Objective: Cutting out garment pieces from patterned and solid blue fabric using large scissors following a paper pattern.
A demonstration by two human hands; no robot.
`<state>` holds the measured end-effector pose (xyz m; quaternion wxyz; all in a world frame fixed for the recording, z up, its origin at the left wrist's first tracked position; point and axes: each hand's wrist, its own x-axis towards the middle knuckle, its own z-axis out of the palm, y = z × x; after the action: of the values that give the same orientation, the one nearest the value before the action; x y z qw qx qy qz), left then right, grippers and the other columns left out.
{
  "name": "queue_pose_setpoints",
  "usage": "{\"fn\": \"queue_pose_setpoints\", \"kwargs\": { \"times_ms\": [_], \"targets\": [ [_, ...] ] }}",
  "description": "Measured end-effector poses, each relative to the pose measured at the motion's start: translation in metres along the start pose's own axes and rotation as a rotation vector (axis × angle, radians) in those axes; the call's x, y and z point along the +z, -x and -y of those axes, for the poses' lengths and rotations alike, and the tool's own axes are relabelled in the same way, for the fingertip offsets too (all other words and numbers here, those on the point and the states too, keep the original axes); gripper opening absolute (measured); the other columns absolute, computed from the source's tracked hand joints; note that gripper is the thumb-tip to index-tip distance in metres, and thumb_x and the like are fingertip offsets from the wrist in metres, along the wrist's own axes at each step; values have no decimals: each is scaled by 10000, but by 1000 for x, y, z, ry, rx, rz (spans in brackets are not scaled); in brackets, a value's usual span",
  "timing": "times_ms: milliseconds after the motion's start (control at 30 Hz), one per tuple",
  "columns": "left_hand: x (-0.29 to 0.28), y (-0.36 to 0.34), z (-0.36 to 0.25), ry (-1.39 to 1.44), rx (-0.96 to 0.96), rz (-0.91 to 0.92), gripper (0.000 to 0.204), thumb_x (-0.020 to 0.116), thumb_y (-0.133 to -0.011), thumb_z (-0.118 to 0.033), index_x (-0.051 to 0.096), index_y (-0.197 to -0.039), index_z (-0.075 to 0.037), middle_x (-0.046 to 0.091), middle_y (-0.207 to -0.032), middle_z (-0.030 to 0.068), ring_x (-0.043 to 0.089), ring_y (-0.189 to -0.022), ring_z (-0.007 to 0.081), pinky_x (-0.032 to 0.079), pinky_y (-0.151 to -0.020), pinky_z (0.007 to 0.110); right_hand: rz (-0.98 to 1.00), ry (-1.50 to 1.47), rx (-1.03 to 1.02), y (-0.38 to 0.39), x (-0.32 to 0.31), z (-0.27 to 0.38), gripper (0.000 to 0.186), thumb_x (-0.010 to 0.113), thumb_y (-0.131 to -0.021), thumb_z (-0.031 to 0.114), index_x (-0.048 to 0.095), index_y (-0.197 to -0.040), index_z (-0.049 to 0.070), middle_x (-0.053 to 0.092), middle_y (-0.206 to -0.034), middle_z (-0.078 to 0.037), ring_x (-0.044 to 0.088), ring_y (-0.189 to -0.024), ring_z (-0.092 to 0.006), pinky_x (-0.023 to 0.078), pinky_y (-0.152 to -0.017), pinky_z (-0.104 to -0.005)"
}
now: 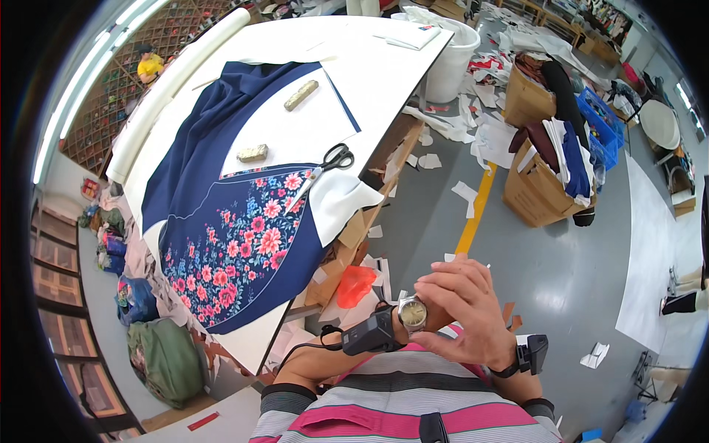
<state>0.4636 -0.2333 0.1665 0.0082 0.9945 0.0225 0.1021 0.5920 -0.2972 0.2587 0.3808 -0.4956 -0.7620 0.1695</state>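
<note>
My left hand (439, 317) is mostly hidden behind my right hand, so its fingers cannot be made out. A silver wristwatch (413, 314) with a gold-toned dial sits on my left wrist. My right hand (469, 306) reaches across, its curved fingers and thumb closed around the watch's edge. To the left, on the white table (369, 66), lies dark blue fabric (196, 140) with a pink floral print (247, 244). Black-handled scissors (337, 158) rest on its edge. Two weights, a nearer one (252, 153) and a farther one (301, 96), also lie on the table.
A long white roll (177, 92) lines the table's far left edge. Below the near edge sits an orange-red plastic bag (356, 286). Cardboard boxes of cloth (543, 188), a white bin (452, 63) and scattered paper scraps stand or lie rightward. A person in yellow (150, 65) is far left.
</note>
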Motion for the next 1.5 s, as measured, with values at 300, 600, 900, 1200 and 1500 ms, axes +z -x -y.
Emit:
{"fn": "queue_pose_setpoints", "kwargs": {
  "times_ms": [300,600,900,1200,1500],
  "targets": [
    [7,10,-11,53,-50,47,92,673,-917,-222,728,-912,-148,714,-1021,51,670,-1011,245,502,-915,399,57,62,13,1,15,10,594,921,-741,331,706,-1237,84,698,-1245,-86,625,-1233,-316,424,-1096,-491],
    [32,9,-9,157,-69,66,92,672,-917,-220,728,-932,-148,711,-1035,61,663,-1036,257,504,-924,403,-56,11,7,30,54,0,586,889,-776,279,679,-1256,17,688,-1293,-152,640,-1240,-319,443,-1112,-472],
    [45,1,-4,199,-97,84,96,672,-917,-218,728,-952,-147,709,-1050,71,655,-1061,269,506,-933,407,36,-68,-11,49,56,-16,665,862,-834,251,614,-1396,-2,638,-1394,-173,609,-1276,-349,454,-1111,-469],
    [53,0,-3,253,-144,85,104,672,-917,-215,728,-972,-147,707,-1065,82,648,-1086,281,507,-943,411,-44,158,-73,43,53,-15,572,835,-810,123,665,-1350,37,700,-1311,-136,658,-1257,-292,484,-1080,-448],
    [58,-12,10,265,-156,100,115,671,-917,-213,729,-992,-147,705,-1080,92,640,-1110,293,509,-952,414,-31,358,-162,34,58,-17,514,631,-951,217,589,-1430,34,632,-1428,-171,543,-1410,-349,404,-1132,-511]
  ]
}}
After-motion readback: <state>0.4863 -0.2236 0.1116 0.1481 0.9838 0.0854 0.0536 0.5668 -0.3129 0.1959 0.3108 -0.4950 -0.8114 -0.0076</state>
